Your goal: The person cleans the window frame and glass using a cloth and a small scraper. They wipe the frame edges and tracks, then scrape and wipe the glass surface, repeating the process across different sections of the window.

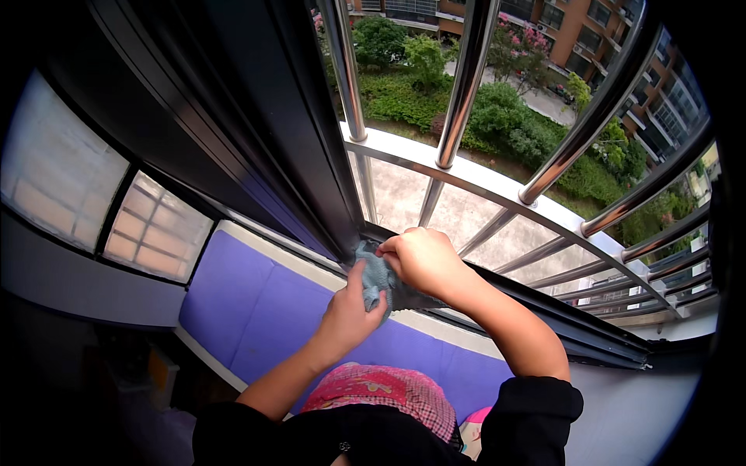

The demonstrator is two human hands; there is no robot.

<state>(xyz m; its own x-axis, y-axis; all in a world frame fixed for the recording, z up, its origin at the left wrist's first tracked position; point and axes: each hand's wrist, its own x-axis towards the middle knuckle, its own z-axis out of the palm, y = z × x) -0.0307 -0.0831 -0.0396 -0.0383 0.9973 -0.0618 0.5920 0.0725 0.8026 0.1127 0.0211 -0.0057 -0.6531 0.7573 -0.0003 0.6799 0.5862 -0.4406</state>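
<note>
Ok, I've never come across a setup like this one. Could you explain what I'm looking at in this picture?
There's no machine here: a person works with two bare hands. The camera sits on their head looking down, and its fisheye lens bends straight edges. The left hand and right hand both hold a crumpled grey-blue cloth at the lower corner of a dark window frame. Below the window runs a purple padded surface. Outside are shiny metal bars, with greenery beyond. The dark rim is the lens's edge.
</note>
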